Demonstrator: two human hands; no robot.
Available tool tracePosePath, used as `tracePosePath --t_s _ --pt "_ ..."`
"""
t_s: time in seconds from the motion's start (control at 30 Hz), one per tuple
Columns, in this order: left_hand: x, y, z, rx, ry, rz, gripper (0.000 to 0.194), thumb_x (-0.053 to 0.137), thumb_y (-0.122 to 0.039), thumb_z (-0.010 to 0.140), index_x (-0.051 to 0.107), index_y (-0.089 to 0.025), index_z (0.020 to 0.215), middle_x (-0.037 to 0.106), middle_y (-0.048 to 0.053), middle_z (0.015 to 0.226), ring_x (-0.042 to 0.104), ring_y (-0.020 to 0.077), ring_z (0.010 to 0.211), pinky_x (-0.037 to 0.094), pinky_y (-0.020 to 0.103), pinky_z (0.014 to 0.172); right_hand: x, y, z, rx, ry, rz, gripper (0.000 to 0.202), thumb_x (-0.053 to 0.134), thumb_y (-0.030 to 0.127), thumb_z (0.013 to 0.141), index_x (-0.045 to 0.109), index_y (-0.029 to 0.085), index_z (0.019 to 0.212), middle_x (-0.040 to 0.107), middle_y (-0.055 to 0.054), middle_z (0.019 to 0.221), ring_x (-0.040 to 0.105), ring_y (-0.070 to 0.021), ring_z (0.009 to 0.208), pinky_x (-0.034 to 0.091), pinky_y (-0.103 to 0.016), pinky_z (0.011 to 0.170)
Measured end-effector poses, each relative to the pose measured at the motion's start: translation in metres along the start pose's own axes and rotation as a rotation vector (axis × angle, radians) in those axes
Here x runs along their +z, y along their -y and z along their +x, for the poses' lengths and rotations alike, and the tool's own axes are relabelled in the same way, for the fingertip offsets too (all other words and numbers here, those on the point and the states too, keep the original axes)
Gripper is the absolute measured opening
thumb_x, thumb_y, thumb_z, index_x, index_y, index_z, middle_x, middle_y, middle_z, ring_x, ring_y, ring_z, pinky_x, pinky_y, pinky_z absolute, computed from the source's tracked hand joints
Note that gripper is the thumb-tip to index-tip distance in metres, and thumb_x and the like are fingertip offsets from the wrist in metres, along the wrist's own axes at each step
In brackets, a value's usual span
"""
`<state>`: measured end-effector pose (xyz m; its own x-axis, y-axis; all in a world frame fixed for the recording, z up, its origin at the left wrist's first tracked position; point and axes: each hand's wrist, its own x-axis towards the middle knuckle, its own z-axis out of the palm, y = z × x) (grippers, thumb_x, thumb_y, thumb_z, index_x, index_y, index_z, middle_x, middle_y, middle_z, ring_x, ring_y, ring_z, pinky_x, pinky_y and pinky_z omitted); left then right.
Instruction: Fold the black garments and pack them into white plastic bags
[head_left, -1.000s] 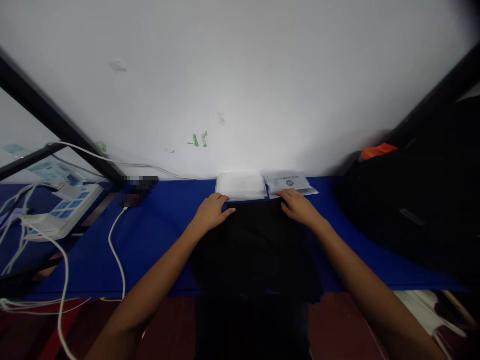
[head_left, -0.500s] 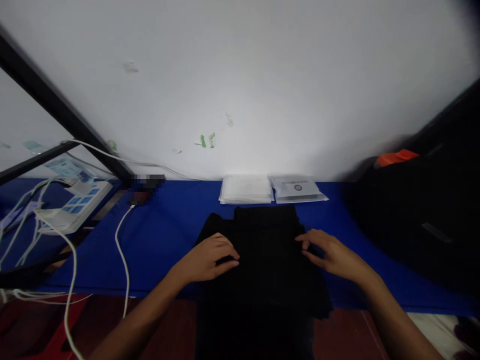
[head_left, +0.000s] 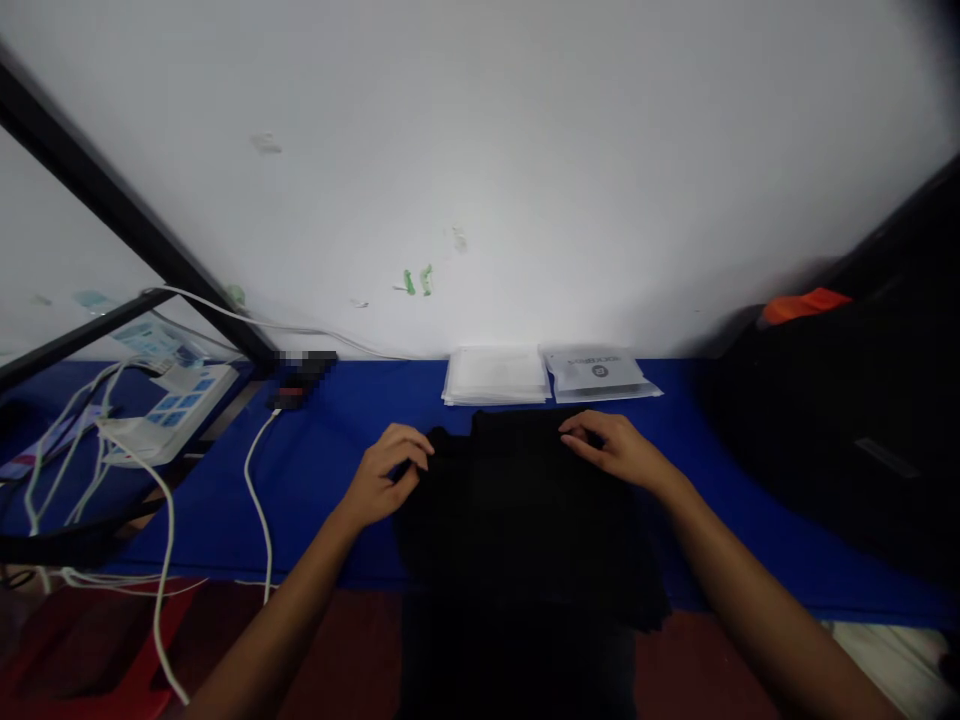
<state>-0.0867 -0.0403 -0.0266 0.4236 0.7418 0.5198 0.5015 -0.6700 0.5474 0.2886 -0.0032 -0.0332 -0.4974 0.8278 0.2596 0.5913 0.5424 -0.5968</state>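
Observation:
A folded black cloth garment lies on the blue table in front of me, its near part reaching the front edge. Its exact kind is hard to make out in the dark fabric. At its upper left corner is my left hand, fingers bent and the thumb apart from them. My right hand rests over the upper right part, with thumb and fingertips closed together at the fabric near the far edge.
Behind the garment lie a stack of white plastic bags and a printed zip bag. A large black bag or cloth heap with an orange piece fills the right. White cables and a white box are at left.
Both hands have moved up toward the garment's far edge. My left hand has gone left off the middle of the fabric to its corner; my right has shifted inward. The view has shifted slightly.

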Motion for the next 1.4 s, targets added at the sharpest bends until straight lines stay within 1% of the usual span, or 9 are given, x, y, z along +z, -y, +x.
tracePosePath --t_s 0.17,0.3,0.5,0.63,0.83,0.97,1.07,1.23,1.4 --pt "-0.009 -0.019 -0.015 -0.110 0.377 0.000 0.018 0.049 -0.014 0.087 0.065 -0.022 0.085 0.065 0.005 0.099 0.060 0.0199 0.095 0.047 0.039 0.092 0.008 -0.009 -0.012 0.012 0.040 0.051 0.020 0.056 0.036 0.094 0.067 0.021 0.102 0.067 -0.002 0.076 0.063 -0.0163 0.067 0.051 -0.029 0.063" --pt "-0.004 -0.007 -0.028 -0.314 0.268 0.201 0.035 0.061 -0.032 0.087 0.055 -0.025 0.122 0.055 0.008 0.115 0.056 0.0252 0.106 0.051 0.041 0.090 0.007 -0.013 -0.020 0.012 -0.030 0.055 0.021 0.056 0.036 0.094 0.067 0.021 0.105 0.069 -0.003 0.079 0.065 -0.0173 0.071 0.053 -0.031 0.066" --pt "-0.026 -0.004 -0.016 -0.426 0.361 0.237 0.007 0.060 -0.027 0.082 0.057 -0.021 0.085 0.062 0.003 0.094 0.057 0.0205 0.083 0.049 0.033 0.075 0.003 -0.017 -0.021 0.048 -0.159 0.013 0.022 0.055 0.038 0.094 0.066 0.021 0.103 0.068 -0.002 0.076 0.065 -0.0173 0.067 0.052 -0.030 0.063" --pt "-0.044 -0.017 0.017 -0.594 0.177 0.184 0.008 0.056 -0.028 0.080 0.053 -0.022 0.084 0.054 -0.006 0.067 0.051 0.0142 0.059 0.040 0.024 0.057 0.003 -0.016 -0.021 0.060 -0.161 -0.014 0.022 0.054 0.038 0.095 0.067 0.021 0.103 0.069 -0.003 0.079 0.066 -0.0173 0.069 0.053 -0.031 0.067" --pt "0.017 -0.048 0.050 -0.470 -0.091 0.141 0.034 0.063 -0.035 0.085 0.053 -0.023 0.115 0.068 0.002 0.094 0.066 0.0204 0.083 0.050 0.032 0.074 0.005 -0.014 -0.020 0.051 -0.127 -0.019 0.023 0.053 0.038 0.096 0.067 0.021 0.103 0.067 -0.002 0.075 0.065 -0.0173 0.067 0.052 -0.030 0.064" --pt "0.056 -0.063 0.047 -0.285 0.294 0.032 0.049 0.062 -0.038 0.091 0.044 -0.024 0.134 0.070 0.007 0.111 0.068 0.0236 0.093 0.050 0.043 0.089 0.008 -0.015 -0.020 0.031 -0.107 -0.030 0.022 0.053 0.037 0.096 0.066 0.021 0.103 0.068 -0.003 0.078 0.065 -0.0175 0.069 0.052 -0.031 0.065" --pt "0.058 -0.060 0.036 -0.225 0.360 -0.117 0.030 0.052 -0.034 0.097 0.051 -0.026 0.126 0.070 0.005 0.112 0.067 0.0200 0.099 0.050 0.040 0.093 0.008 -0.014 -0.021 0.037 -0.108 -0.035 0.022 0.053 0.038 0.096 0.067 0.022 0.104 0.069 -0.003 0.078 0.065 -0.0177 0.069 0.052 -0.031 0.064" --pt "0.053 -0.042 0.011 -0.447 -0.072 0.191 0.022 0.056 -0.041 0.094 0.058 -0.021 0.102 0.061 0.006 0.097 0.059 0.0227 0.091 0.052 0.040 0.081 0.006 -0.011 -0.021 0.035 -0.117 -0.035 0.023 0.051 0.039 0.096 0.066 0.022 0.104 0.068 -0.003 0.077 0.065 -0.0182 0.070 0.053 -0.032 0.067" --pt "0.060 -0.037 0.003 -0.437 0.147 0.285 0.032 0.062 -0.050 0.087 0.061 -0.018 0.087 0.059 0.008 0.099 0.052 0.0267 0.093 0.050 0.045 0.083 0.007 -0.012 -0.021 0.047 -0.123 -0.034 0.024 0.051 0.039 0.097 0.066 0.022 0.105 0.069 -0.004 0.080 0.065 -0.0183 0.071 0.052 -0.032 0.067"
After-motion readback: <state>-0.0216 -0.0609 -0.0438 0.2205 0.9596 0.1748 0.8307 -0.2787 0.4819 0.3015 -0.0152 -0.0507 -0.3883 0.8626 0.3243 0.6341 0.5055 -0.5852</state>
